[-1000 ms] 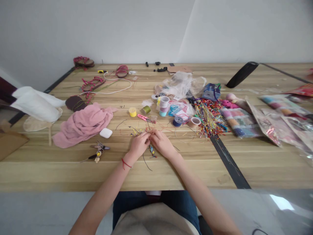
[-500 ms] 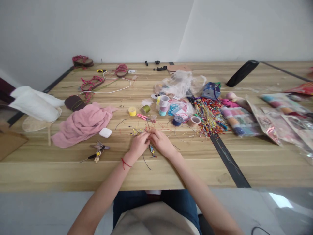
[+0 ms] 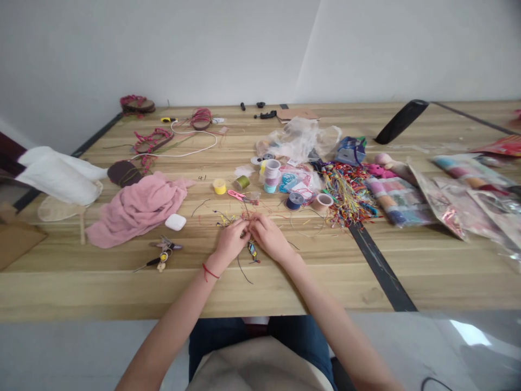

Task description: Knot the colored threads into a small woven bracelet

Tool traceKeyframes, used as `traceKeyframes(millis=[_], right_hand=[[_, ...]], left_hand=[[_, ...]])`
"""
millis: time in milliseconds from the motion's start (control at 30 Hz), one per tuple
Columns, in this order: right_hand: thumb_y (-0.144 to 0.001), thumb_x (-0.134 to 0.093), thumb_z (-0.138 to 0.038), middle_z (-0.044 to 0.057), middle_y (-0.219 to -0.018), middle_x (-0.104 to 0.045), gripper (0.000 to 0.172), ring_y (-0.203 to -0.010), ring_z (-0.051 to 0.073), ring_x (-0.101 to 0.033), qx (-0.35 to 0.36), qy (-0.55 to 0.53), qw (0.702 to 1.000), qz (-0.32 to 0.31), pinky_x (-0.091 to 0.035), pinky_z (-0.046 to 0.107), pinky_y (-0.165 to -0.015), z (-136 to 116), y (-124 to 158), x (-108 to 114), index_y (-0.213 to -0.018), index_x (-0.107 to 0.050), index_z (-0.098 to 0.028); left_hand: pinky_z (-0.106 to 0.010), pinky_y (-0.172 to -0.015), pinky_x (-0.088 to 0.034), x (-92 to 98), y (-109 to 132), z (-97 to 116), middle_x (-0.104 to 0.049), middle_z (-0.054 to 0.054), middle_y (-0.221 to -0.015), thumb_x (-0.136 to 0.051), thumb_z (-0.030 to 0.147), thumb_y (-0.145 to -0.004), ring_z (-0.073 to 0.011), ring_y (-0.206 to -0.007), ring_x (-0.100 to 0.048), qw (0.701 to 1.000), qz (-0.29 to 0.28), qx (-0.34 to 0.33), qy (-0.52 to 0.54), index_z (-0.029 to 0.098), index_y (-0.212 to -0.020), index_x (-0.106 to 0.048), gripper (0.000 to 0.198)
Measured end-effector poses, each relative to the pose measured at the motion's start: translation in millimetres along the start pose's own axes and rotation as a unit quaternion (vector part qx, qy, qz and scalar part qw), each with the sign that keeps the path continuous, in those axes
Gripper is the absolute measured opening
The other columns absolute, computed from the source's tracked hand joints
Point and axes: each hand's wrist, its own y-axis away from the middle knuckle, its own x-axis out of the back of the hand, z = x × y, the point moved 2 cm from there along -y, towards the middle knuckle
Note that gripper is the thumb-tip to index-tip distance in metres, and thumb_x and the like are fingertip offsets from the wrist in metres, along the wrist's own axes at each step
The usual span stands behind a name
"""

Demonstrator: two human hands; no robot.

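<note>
My left hand [image 3: 231, 243], with a red string [image 3: 209, 273] on its wrist, and my right hand [image 3: 267, 238] meet at the fingertips. They pinch thin multicoloured threads [image 3: 244, 220] between them, though the fingers hide the exact hold. Just below the fingers, a small woven cord piece [image 3: 253, 252] in blue and yellow lies on the wooden table [image 3: 309, 282]. A thin dark thread [image 3: 242, 270] trails toward me from the hands. Loose thread ends [image 3: 223, 218] are scattered around both hands.
Ahead stand thread spools [image 3: 272, 176], pink-handled snips [image 3: 238, 195] and a heap of coloured thread ends [image 3: 348, 195]. To the left lie a pink cloth [image 3: 138, 212], a white earbud case [image 3: 175, 221] and small metal tools [image 3: 163, 252]. Plastic packets [image 3: 459, 198] lie at right.
My hands stay together at the threads with only slight finger movement. The view has shifted a little, with the table appearing slightly lower and further away.
</note>
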Motion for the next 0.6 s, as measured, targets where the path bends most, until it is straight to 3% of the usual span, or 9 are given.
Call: traceKeyframes(millis=[233, 600], right_hand=[[-0.093, -0.052, -0.016, 0.012, -0.110, -0.061, 0.012, -0.100, 0.023, -0.056, 0.021, 0.003, 1.000, -0.021, -0.049, 0.039, -0.086, 4, 1, 3, -0.093, -0.064, -0.018], [-0.092, -0.049, -0.011, 0.016, -0.114, -0.059, 0.016, -0.103, 0.026, -0.055, 0.010, 0.051, 0.998, -0.037, -0.049, 0.042, -0.087, 0, 0, -7, -0.101, -0.062, -0.015]], left_hand=[[-0.030, -0.080, -0.052, 2.1, 2, 5, -0.066, -0.005, -0.099, -0.060, 0.006, -0.081, -0.0189, -0.090, -0.063, 1.000, 0.000, -0.013, 0.009, 0.019, -0.102, -0.064, 0.025], [-0.031, -0.081, -0.052, -1.6, 1, -1, -0.065, -0.006, -0.099, -0.059, 0.003, -0.078, -0.0193, -0.090, -0.063, 1.000, -0.003, -0.006, 0.004, 0.019, -0.098, -0.063, 0.026]])
